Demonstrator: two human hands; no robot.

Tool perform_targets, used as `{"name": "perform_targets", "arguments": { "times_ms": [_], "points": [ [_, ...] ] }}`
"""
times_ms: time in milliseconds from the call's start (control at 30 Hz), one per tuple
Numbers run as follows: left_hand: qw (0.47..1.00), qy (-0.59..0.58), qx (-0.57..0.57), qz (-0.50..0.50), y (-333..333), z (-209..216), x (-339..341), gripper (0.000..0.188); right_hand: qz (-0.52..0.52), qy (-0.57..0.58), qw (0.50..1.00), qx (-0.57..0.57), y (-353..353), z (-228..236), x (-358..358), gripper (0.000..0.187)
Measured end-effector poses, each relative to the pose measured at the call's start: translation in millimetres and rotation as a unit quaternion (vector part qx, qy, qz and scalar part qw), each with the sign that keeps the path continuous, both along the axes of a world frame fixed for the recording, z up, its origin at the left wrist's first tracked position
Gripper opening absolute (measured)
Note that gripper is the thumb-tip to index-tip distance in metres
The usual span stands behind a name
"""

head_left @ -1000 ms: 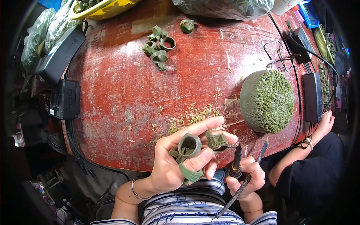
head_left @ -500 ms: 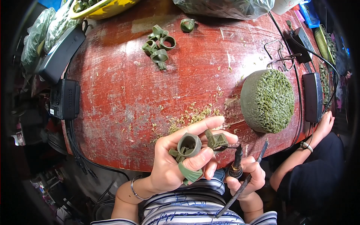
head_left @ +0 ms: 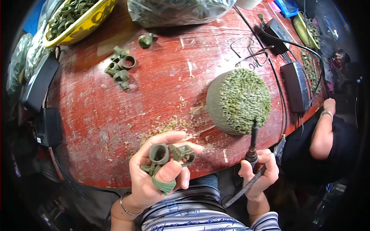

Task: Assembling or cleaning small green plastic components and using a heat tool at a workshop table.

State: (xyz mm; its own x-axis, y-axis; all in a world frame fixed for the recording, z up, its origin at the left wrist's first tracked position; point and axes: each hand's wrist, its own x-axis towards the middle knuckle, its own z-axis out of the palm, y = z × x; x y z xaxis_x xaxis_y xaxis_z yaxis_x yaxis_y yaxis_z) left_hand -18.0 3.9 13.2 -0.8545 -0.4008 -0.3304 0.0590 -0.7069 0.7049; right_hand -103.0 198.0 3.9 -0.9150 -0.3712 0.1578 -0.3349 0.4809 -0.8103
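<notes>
My left hand (head_left: 148,169) is closed round several green ring-shaped pieces. Among them are a wide round ring (head_left: 156,158), a ring with a square patterned head (head_left: 181,153) and a lighter ribbed piece (head_left: 165,186) below my thumb. My right hand (head_left: 262,173) grips a black soldering iron (head_left: 252,148) pointing upward. Its dark tip overlaps the near edge of a round green block (head_left: 227,104) with a rough, pitted top; I cannot tell how deep it touches. A slim grey-wrapped rod (head_left: 243,191) also lies across the same hand.
Green crumbs (head_left: 169,127) are scattered over the worn red table (head_left: 88,154). Several loose green rings (head_left: 121,76) lie at the far left, near a yellow basket (head_left: 83,29) of similar pieces. Cables run past black boxes (head_left: 295,86) on the right, beside another person's arm (head_left: 322,134).
The soldering iron has moved from the square-headed ring in my left hand to the green block. The ring's head has turned, and the view has shifted to the right.
</notes>
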Motion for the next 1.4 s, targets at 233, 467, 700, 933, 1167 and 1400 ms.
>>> {"name": "perform_targets", "arguments": {
  "times_ms": [233, 467, 700, 933, 1167, 1400],
  "points": [
    [1.000, -0.023, -0.021, -0.003, 1.0, 5.1, -2.9, 0.050, 0.006, -0.024, 1.000, 0.002, 0.5, 5.9, -1.8, 0.031],
    [0.999, -0.033, -0.024, -0.026, -3.5, 8.5, -3.2, 0.048, 0.017, -0.028, 0.999, 0.043, -2.2, 13.8, -4.2, 0.032],
    [0.999, -0.036, -0.009, -0.015, -5.0, 11.6, -0.1, 0.048, 0.022, -0.048, 0.998, 0.045, -4.7, 14.5, -1.5, 0.032],
    [0.998, -0.035, -0.017, -0.045, -3.3, 3.8, -2.9, 0.049, 0.142, -0.081, 0.983, -0.078, -2.5, -3.3, 9.5, 0.036],
    [0.998, -0.031, 0.023, -0.043, -2.3, 3.2, -3.8, 0.050, 0.217, -0.007, 0.974, -0.069, -18.7, -13.7, 7.2, 0.037],
    [0.998, -0.029, 0.038, -0.049, -5.5, 5.9, -1.9, 0.050, 0.208, -0.008, 0.976, -0.070, -22.3, -12.3, 11.0, 0.037]
  ]
}}
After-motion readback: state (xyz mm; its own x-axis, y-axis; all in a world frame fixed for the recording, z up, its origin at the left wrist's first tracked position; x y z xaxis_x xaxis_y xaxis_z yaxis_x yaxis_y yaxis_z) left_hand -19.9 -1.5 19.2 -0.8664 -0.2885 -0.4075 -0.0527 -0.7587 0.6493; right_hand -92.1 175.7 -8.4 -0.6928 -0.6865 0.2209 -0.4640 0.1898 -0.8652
